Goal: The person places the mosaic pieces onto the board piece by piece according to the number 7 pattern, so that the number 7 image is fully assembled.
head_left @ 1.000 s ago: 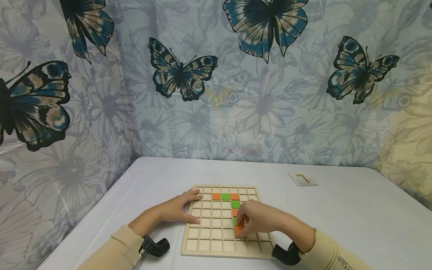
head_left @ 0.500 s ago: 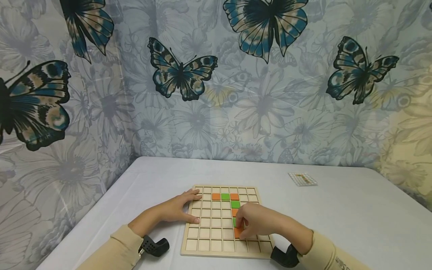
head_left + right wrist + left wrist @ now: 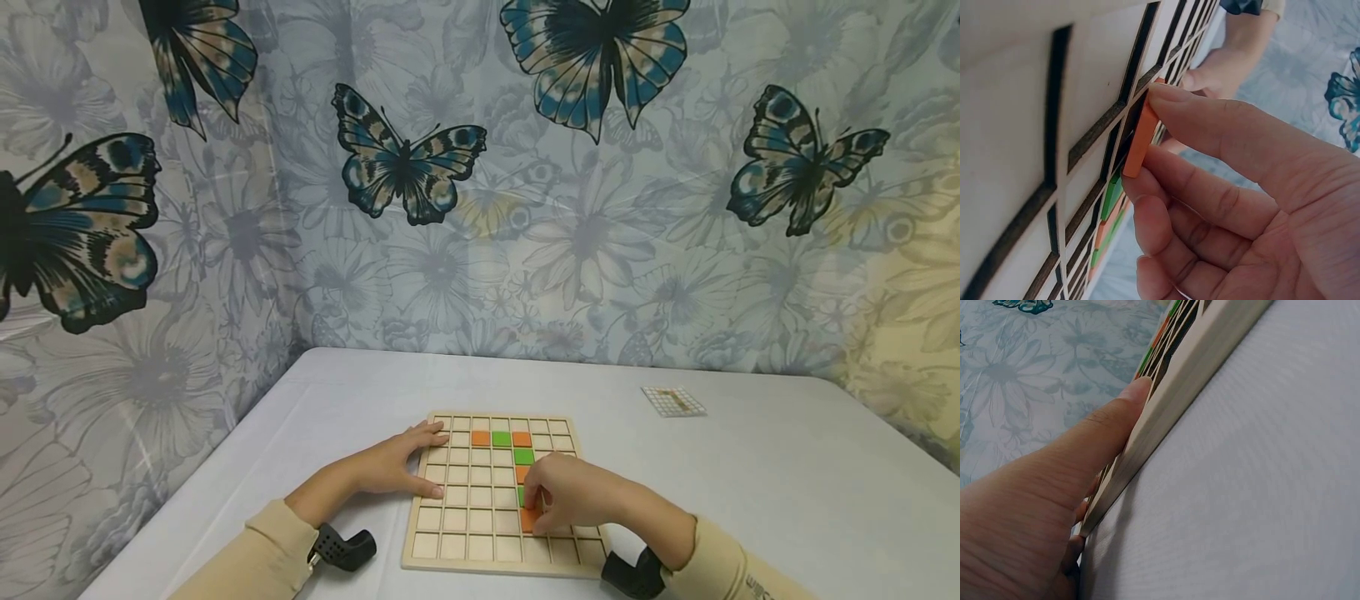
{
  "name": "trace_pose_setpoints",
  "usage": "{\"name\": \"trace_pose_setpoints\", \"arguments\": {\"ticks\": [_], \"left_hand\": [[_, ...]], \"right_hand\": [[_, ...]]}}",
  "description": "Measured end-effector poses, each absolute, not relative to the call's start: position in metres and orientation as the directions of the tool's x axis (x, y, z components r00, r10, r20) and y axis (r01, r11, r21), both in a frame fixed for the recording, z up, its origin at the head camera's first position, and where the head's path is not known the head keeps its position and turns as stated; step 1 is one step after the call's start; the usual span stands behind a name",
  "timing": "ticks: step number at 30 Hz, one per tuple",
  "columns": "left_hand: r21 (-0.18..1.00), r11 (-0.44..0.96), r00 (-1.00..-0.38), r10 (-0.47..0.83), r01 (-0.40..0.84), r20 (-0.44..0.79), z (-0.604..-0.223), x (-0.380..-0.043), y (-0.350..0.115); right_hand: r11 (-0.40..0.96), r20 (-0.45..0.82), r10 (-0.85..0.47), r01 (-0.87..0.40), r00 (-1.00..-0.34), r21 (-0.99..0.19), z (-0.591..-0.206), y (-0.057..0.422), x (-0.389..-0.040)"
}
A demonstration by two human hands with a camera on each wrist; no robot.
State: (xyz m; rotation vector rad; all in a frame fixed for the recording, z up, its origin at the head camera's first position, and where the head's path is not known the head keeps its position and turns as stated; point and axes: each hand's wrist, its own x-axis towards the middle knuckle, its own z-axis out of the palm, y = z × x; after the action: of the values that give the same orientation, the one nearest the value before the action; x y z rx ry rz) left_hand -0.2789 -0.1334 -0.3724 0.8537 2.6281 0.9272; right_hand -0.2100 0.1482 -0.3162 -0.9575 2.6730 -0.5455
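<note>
My right hand (image 3: 576, 488) pinches an orange square tile (image 3: 1141, 140) between thumb and fingertips, low in a column of tiles on the wooden grid board (image 3: 456, 547). In the right wrist view the tile stands tilted at its cell, one side raised from the grid. Just beyond it lies a green tile (image 3: 1111, 195), partly covered by my fingers in the head view. My left hand (image 3: 386, 464) rests spread on the board's left border, its thumb (image 3: 1138, 390) lying over the edge.
Orange and green tiles alternate in a row near the board's far side, including a green tile (image 3: 501, 438) there, and turn down a column. A small grid-patterned card (image 3: 674, 402) lies at the back right of the white table (image 3: 780, 483). Butterfly-print cloth (image 3: 600, 283) hangs behind.
The right hand has shifted slightly left and nearer the body, and the orange tile looks squarer over its cell. The left hand stays in place.
</note>
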Motion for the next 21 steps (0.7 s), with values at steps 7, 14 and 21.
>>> {"name": "trace_pose_setpoints", "arguments": {"ticks": [7,14,21], "left_hand": [[0.633,0.627,-0.803,0.595,0.454,-0.014,-0.373,-0.279,-0.134],[0.638,0.625,-0.805,0.593,0.450,-0.014,-0.374,-0.279,-0.134],[0.634,0.621,-0.800,0.600,0.460,-0.007,-0.374,-0.278,-0.133]], "right_hand": [[0.708,-0.095,-0.653,-0.562,-0.751,-0.427,-0.311,0.151,-0.209],[0.697,-0.044,-0.653,-0.578,-0.756,-0.426,-0.300,0.163,-0.214],[0.737,-0.007,-0.605,-0.557,-0.796,-0.384,-0.294,0.174,-0.217]]}}
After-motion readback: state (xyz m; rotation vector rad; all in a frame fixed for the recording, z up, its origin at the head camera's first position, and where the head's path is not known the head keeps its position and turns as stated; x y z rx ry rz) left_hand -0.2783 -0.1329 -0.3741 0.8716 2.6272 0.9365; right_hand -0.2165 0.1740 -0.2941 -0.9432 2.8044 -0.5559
